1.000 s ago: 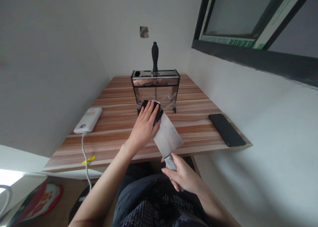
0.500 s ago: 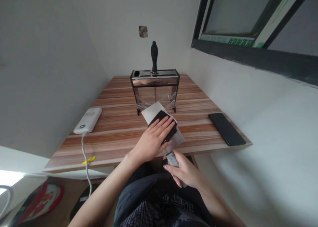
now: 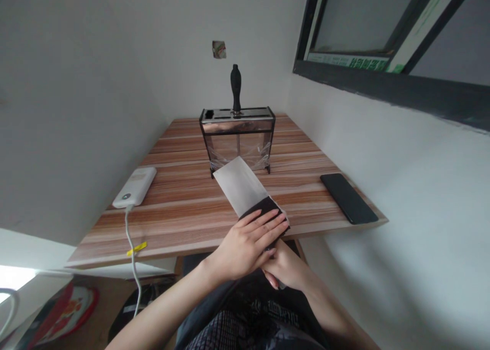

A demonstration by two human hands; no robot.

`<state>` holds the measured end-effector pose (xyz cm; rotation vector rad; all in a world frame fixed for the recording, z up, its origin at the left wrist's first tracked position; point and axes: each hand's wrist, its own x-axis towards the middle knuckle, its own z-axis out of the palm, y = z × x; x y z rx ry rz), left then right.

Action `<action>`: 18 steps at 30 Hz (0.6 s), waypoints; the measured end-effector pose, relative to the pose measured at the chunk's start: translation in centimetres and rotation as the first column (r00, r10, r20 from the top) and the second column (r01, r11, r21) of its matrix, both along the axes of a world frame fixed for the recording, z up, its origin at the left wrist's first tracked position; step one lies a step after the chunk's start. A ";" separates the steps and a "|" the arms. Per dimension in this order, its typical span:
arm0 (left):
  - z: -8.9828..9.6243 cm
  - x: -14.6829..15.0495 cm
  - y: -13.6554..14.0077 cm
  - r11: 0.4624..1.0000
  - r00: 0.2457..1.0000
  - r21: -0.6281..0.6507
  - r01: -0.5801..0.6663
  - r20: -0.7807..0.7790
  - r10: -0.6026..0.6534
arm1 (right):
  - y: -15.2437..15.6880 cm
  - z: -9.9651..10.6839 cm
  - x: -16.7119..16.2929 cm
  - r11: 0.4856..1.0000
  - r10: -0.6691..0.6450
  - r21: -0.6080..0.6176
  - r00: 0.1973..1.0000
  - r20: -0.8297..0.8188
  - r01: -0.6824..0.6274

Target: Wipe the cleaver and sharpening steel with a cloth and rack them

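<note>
A cleaver (image 3: 241, 184) points away from me, its broad grey blade angled up and left over the front of the table. My right hand (image 3: 289, 266) is closed round its handle, which is mostly covered. Laid over the near part of the blade is a black cloth (image 3: 258, 207), with a jagged edge at the right. My left hand (image 3: 248, 243) presses this cloth onto the blade with fingers close together, its thumb beside my right hand. Behind the blade tip stands a knife holder (image 3: 237, 127) with clear sides, a black handle (image 3: 236, 87) rising from its top.
The wood-grain table (image 3: 184, 186) carries a white power bank (image 3: 136, 186) with a white cable (image 3: 129, 232) at left. A yellow strip (image 3: 140, 248) lies by the cable at the front edge. At right is a black phone (image 3: 347, 198). Walls border both sides.
My left hand and the black cloth have slid down and right along the blade toward the handle, baring the far part. My right hand keeps its grip on the handle.
</note>
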<state>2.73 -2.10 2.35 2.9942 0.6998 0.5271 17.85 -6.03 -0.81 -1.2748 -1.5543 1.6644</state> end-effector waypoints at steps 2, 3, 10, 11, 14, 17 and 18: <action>0.0 -0.2 0.2 1.000 1.000 0.005 -0.006 -0.010 0.006 | 0.0 0.3 0.0 1.000 0.016 0.012 1.000 0.019 -0.016; 0.0 -0.2 0.3 1.000 1.000 0.009 -0.011 -0.013 0.011 | 0.1 0.3 -0.1 1.000 0.022 0.012 0.999 0.027 -0.022; 0.1 -0.6 1.5 0.997 0.997 0.033 -0.064 -0.034 0.065 | 0.1 0.2 -0.1 1.000 0.020 -0.009 1.000 0.020 -0.020; 0.2 -0.6 1.7 0.996 0.996 0.037 -0.084 -0.032 0.085 | 0.1 0.2 -0.1 1.000 0.012 -0.003 1.000 0.013 -0.012; 0.3 -0.8 2.6 0.986 0.987 0.048 -0.157 -0.010 0.157 | -0.1 0.1 -0.2 1.000 0.004 0.014 1.000 -0.011 -0.004; 0.4 -1.1 3.6 0.971 0.972 0.048 -0.234 0.024 0.233 | -0.3 0.0 -0.2 1.000 0.018 0.011 1.000 -0.026 -0.018; 0.4 -1.2 3.9 0.965 0.966 0.048 -0.258 0.040 0.256 | -0.4 0.0 -0.2 1.000 0.017 0.005 1.000 -0.027 -0.016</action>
